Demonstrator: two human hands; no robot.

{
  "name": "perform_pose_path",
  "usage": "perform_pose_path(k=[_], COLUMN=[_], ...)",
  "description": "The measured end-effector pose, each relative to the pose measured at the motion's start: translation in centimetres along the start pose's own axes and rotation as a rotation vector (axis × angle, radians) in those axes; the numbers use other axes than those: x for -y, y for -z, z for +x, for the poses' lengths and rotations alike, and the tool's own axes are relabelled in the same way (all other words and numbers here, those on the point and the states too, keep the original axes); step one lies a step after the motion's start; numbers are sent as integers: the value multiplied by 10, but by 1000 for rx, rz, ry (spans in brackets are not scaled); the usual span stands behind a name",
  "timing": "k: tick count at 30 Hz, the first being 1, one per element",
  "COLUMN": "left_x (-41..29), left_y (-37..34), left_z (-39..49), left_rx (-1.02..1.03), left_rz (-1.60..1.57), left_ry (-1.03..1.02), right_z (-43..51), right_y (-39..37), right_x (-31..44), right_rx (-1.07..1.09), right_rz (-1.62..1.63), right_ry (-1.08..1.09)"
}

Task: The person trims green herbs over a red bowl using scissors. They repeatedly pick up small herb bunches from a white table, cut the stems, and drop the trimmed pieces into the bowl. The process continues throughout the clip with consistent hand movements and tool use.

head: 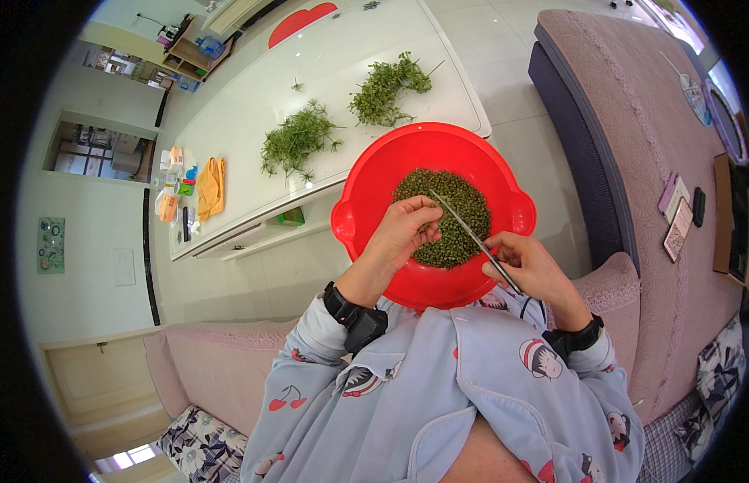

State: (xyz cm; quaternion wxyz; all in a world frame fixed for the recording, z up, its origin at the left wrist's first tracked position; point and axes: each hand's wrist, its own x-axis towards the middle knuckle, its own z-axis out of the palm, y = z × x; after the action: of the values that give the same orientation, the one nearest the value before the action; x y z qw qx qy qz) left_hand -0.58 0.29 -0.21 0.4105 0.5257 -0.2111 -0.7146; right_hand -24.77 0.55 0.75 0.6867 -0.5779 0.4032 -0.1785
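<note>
A red plastic basin (374, 175) rests before me at my lap, with a heap of small green berries or seed pods (450, 241) in it. Over the heap, my left hand (405, 226) has its thumb and fingertips pinched together; a small green bit seems to be between them, largely hidden. My right hand (522, 262) holds a pair of metal scissors (465, 226), whose narrow blades point up and left, close beside my left fingertips. Beyond the basin, a bunch of green stalks with berries (380, 93) and a pile of thin green stems (296, 139) lie on the white table.
The white table (241, 115) stands ahead and to the left, bearing an orange cloth (211, 187) and tissue packs (168, 206) at its left end. A pink-covered sofa (628, 121) on the right holds phones (678, 229) and a hand fan (693, 99).
</note>
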Motion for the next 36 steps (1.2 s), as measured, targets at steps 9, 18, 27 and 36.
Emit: perform_pose_path(k=[9,18,27,36], left_x=[-6,-5,-3,-3], left_y=[6,19,18,16], left_z=[-2,-2,-5,-2], left_rx=[21,40,69,-3], left_rz=[-2,35,-10,66], left_ry=[11,32,-3,-60], right_z=[1,0,-2,-8], right_y=[1,4,5,8], right_x=[0,1,4,8], right_rx=[3,13,30,138], right_rz=[71,163,248,361], right_ry=[-17,-69,-20,-77])
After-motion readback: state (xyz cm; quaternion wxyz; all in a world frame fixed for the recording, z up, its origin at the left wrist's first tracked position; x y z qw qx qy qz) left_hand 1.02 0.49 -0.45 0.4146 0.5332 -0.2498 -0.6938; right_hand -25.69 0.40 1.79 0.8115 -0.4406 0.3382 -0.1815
